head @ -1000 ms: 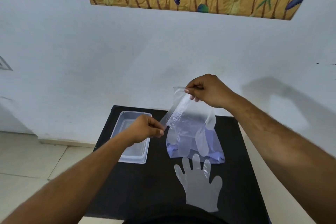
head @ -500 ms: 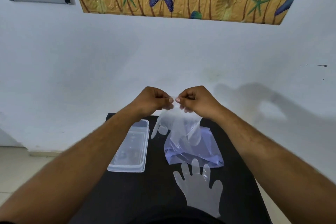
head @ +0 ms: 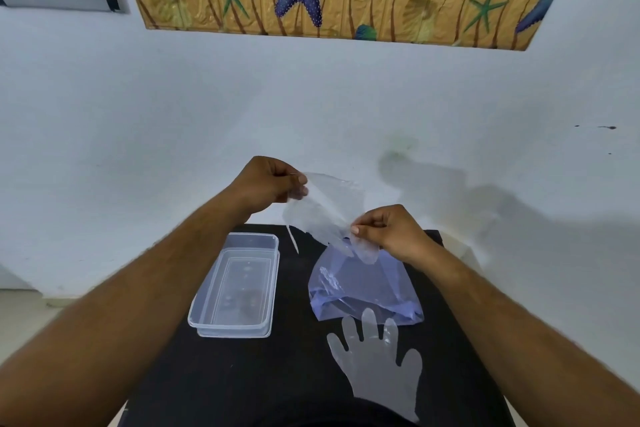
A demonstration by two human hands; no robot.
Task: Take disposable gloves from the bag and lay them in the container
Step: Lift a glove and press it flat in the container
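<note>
Clear plastic glove [head: 323,208] stretches between pinching left hand [head: 266,185], raised, and lower right hand [head: 389,232].

A black surface [head: 242,374] stood against the pale wall and carried three things. On its left part sat a clear rectangular container [head: 235,288], lying lengthwise away from the camera, apparently empty, though reflections made that hard to judge. To the right of it, well apart, lay a bluish transparent bag [head: 363,291]. Nearer the camera a flat transparent glove [head: 377,367] lay spread, its fingertips overlapping the bag's near edge.
</note>
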